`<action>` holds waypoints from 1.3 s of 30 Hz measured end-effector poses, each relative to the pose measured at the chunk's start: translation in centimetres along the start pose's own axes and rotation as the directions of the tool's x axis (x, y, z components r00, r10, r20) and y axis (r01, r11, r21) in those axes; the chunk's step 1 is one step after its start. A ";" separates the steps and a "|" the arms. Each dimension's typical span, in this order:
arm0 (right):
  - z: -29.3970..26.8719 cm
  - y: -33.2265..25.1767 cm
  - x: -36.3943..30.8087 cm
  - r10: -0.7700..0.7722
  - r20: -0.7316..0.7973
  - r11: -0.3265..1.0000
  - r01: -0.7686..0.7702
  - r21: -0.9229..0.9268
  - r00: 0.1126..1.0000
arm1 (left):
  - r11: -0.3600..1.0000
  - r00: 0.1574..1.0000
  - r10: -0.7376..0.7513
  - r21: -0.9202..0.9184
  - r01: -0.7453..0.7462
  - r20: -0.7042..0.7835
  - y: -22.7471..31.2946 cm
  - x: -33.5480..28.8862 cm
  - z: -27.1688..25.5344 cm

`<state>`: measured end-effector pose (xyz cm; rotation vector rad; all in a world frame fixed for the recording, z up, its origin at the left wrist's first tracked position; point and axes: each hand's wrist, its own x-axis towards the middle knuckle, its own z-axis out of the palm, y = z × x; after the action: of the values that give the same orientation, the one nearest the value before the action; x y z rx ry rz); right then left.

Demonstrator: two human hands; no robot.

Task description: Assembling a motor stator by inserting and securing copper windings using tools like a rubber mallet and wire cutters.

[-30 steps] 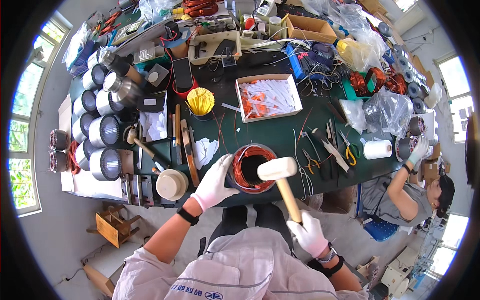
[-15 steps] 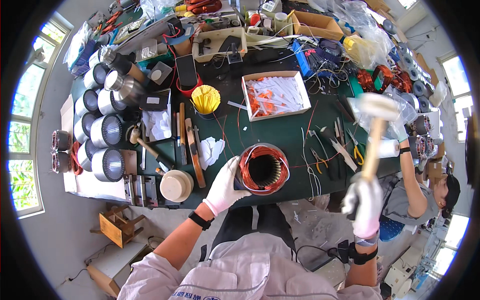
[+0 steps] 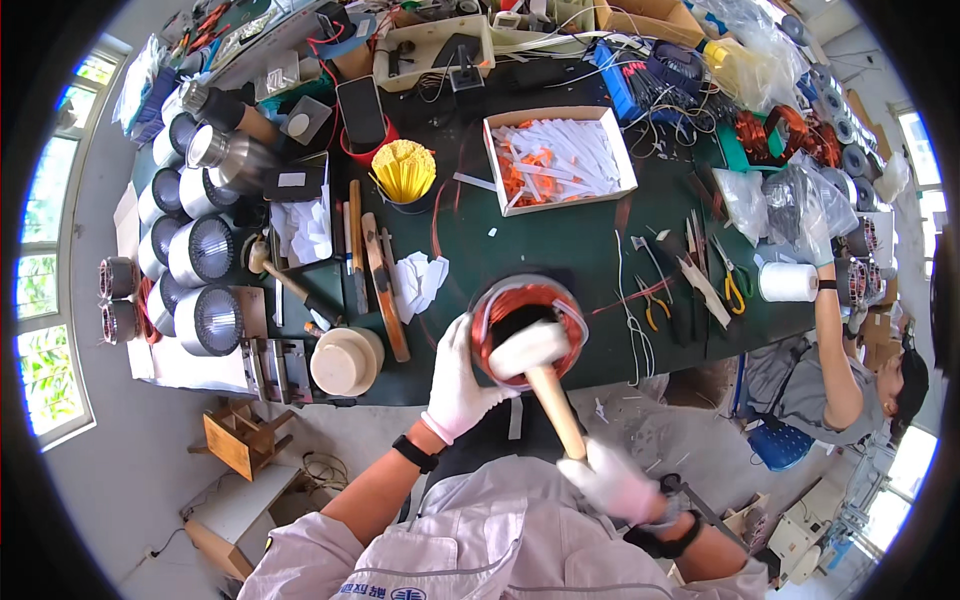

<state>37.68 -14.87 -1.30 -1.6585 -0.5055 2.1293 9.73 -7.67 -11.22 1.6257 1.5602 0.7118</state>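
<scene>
A round motor stator [image 3: 569,318] with copper windings stands near the table's front edge, its open bore facing up. My left hand [image 3: 460,385], in a white glove, grips the stator's left side. My gloved right hand [image 3: 612,482], smeared by motion, is closed round the wooden handle of a mallet [image 3: 556,408]. The mallet's pale head lies over the front of the winding ring and hides part of the bore. Whether the head touches the windings I cannot tell. Red wire ends trail off from the stator to the right.
Pliers [image 3: 654,303], scissors [image 3: 735,280] and a spool of white thread [image 3: 787,282] lie to the right, beside a co-worker's arm [image 3: 835,350]. A box of paper strips [image 3: 560,160] is behind the stator. At left are a beige cup-shaped block [image 3: 345,362], a second mallet [image 3: 290,280] and several stator cores [image 3: 208,320].
My right hand has swung the mallet from the raised position at right, down and left to the stator. My left hand stays on the stator. The view has shifted slightly.
</scene>
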 end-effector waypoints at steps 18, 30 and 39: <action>1.0 -4.3 -1.3 -0.705 -0.013 0.576 0.561 -0.594 0.709 | 0.994 0.996 0.079 0.082 -0.076 -0.034 -0.9 -1.2 0.3; 1.6 1.6 -1.2 -0.345 -0.200 0.919 0.286 -0.270 0.917 | 0.997 0.999 0.023 0.075 -0.021 -0.030 1.4 -0.7 1.5; 1.0 -4.2 -3.0 -0.454 -0.416 0.884 0.456 -0.100 0.788 | 0.993 0.998 0.063 0.099 -0.062 -0.009 1.2 -1.0 0.6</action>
<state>37.76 -12.86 3.50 -1.7189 -0.6743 1.3651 10.84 -8.68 -10.43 1.7519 1.5814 0.6885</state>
